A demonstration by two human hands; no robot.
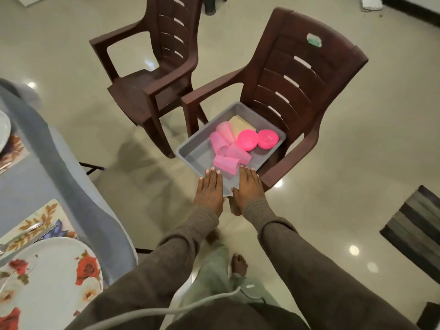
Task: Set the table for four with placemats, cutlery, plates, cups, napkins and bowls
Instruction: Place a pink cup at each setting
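Note:
A grey tray [195, 148] sits on the seat of the nearer brown chair [297, 75]. Inside it lie several pink cups [225, 148] on their sides, two pink bowls [247, 139] and a folded beige napkin [241, 125]. My left hand [209, 189] and my right hand [250, 186] reach side by side over the tray's near edge, fingers straight, tips close to the nearest cup [226, 164]. Neither hand holds anything. At the left, the table [35, 177] carries a floral placemat [40, 220] with cutlery [31, 228] and a flowered plate [50, 279].
A second brown chair [152, 75] stands empty behind and left of the first. Another plate [3, 129] and placemat [13, 148] show at the far left table edge. A striped rug [416, 232] lies on the glossy floor at right. My bare feet [239, 264] stand below.

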